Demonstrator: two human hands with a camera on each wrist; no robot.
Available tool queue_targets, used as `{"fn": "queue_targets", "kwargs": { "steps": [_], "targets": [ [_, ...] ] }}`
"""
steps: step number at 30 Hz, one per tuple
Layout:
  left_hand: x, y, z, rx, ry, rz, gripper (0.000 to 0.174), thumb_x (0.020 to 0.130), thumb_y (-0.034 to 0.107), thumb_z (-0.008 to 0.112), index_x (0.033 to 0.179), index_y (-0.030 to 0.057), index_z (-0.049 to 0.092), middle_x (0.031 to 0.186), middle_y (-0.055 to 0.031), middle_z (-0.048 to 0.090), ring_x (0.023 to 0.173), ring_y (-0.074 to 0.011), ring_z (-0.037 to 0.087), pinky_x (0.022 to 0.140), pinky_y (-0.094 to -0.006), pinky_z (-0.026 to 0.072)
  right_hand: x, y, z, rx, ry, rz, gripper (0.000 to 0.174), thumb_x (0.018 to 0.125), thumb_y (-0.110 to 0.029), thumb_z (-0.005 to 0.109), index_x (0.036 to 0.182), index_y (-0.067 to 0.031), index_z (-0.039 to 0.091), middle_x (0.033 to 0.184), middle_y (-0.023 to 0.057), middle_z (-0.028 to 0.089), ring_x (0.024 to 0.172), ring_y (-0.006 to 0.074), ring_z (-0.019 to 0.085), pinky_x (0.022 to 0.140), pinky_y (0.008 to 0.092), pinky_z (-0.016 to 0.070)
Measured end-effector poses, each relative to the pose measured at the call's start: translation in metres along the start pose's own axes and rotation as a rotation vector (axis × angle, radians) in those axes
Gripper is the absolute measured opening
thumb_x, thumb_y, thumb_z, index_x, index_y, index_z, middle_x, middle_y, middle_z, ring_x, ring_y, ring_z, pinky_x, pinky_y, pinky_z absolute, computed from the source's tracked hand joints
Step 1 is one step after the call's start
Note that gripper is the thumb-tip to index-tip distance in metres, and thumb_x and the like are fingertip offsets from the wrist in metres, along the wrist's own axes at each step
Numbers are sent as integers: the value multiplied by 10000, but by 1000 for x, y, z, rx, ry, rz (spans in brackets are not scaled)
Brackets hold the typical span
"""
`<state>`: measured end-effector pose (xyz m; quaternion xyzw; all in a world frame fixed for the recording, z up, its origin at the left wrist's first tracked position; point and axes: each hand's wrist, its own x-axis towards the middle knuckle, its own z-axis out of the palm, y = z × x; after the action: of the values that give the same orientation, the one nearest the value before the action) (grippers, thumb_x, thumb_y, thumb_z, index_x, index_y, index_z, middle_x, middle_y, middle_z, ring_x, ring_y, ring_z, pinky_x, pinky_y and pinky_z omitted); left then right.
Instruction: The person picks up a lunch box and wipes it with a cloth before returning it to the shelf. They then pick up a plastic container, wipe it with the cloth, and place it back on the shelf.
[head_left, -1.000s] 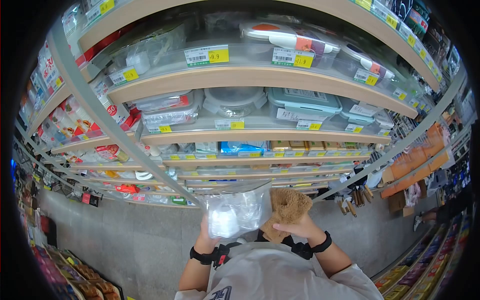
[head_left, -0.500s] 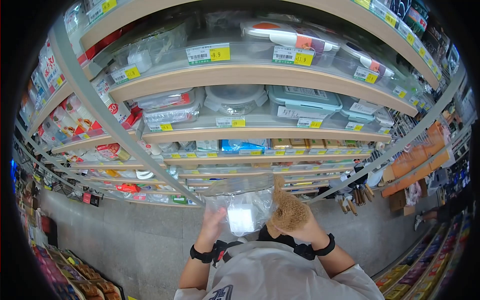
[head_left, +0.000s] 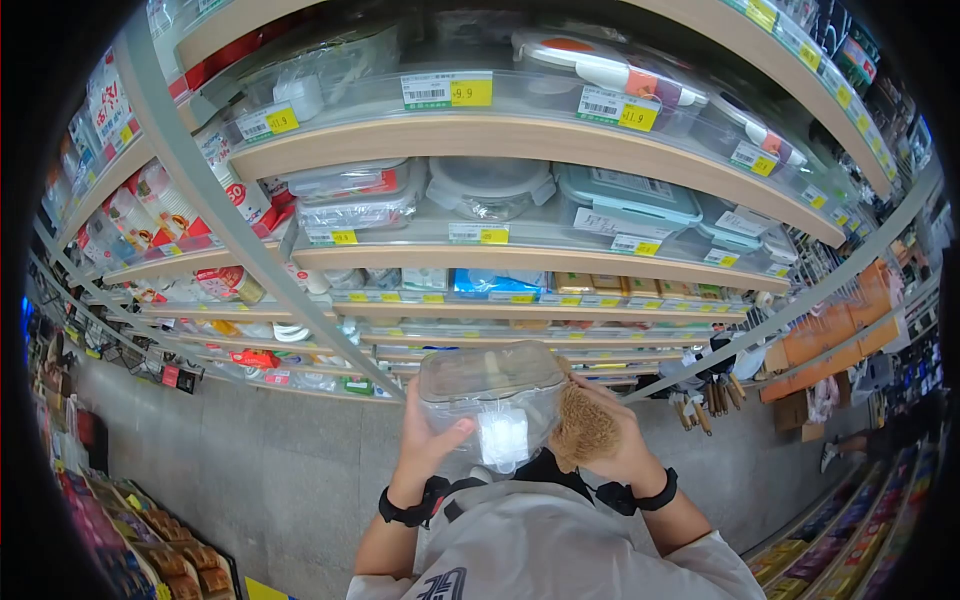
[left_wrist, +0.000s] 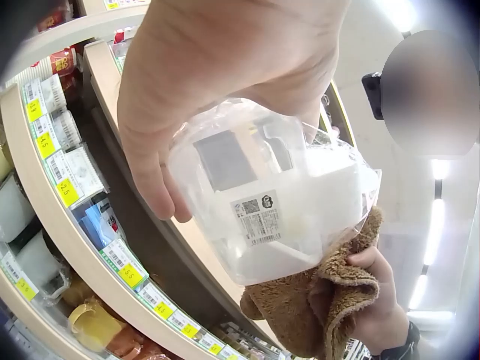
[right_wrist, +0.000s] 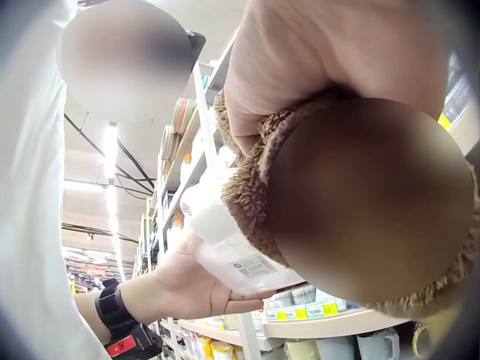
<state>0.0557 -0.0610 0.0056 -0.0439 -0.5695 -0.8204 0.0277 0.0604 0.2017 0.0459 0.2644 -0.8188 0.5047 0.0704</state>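
Preferably, I steady the bagged tub [head_left: 455,415] with my left hand [head_left: 425,445], thumb on the near wall, and press the brown cloth [head_left: 585,430] flat, without snagging loose plastic. My left grip curls round the tub, held in front of the shelf edges [head_left: 540,262]; my right hand [head_left: 625,450] pinches a cloth fold. The left wrist view shows a printed label [left_wrist: 259,217]; the head view shows the lid [head_left: 490,370] instead.
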Motion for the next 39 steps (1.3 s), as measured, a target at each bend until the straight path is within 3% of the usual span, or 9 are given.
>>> {"fn": "queue_targets", "kwargs": {
  "steps": [12, 16, 19, 29, 32, 38, 39],
  "targets": [
    [2, -4, 9, 196, 67, 194, 836, 697, 114, 790, 1337, 4, 263, 1248, -146, 459, 1165, -234, 484, 993, -380, 394, 2, -16, -16, -220, 86, -83, 542, 627, -189, 787, 1102, 21, 632, 1168, 150, 633, 1207, 388, 503, 1003, 445, 403],
    [2, -1, 15, 201, 58, 206, 857, 687, 109, 799, 1341, 2, 256, 1258, -149, 448, 1170, -239, 483, 998, -379, 393, 3, -33, -13, -135, -72, -76, 630, 629, -277, 790, 1180, -32, 610, 1215, 102, 617, 1203, 359, 505, 996, 440, 406],
    [3, 0, 19, 247, 29, 209, 863, 682, 103, 802, 1342, 3, 255, 1260, -150, 444, 1172, -239, 482, 1001, -377, 393, 6, -41, -4, -198, -92, -49, 658, 598, -232, 801, 1183, -7, 601, 1208, 105, 620, 1177, 350, 519, 992, 428, 405],
    [3, 3, 15, 154, 37, 216, 880, 670, 106, 802, 1353, 9, 255, 1265, -146, 446, 1174, -238, 484, 993, -381, 400, 9, -42, -2, -342, -63, -22, 618, 589, -236, 806, 1141, -28, 622, 1225, 85, 618, 1161, 345, 530, 985, 422, 409],
    [2, 5, 11, 135, 58, 198, 871, 672, 126, 795, 1352, 6, 264, 1262, -140, 448, 1174, -238, 482, 994, -385, 398, 10, -36, -5, -346, -31, -55, 661, 590, -261, 792, 1198, -76, 609, 1236, 65, 609, 1185, 327, 516, 978, 440, 404],
    [4, 2, 4, 66, 69, 148, 840, 675, 176, 788, 1342, 3, 307, 1244, -126, 470, 1171, -225, 479, 986, -371, 397, 13, -29, -14, -186, -48, -30, 636, 601, -234, 813, 1177, -50, 617, 1242, 77, 608, 1213, 330, 503, 1015, 446, 385],
    [4, 1, 2, 64, 59, 134, 833, 675, 187, 787, 1341, 5, 320, 1243, -124, 475, 1172, -218, 478, 984, -365, 395, 12, -24, -14, 26, -50, 15, 661, 617, -242, 820, 1205, -41, 593, 1258, 94, 594, 1209, 319, 509, 1019, 440, 386]
  ]
}}
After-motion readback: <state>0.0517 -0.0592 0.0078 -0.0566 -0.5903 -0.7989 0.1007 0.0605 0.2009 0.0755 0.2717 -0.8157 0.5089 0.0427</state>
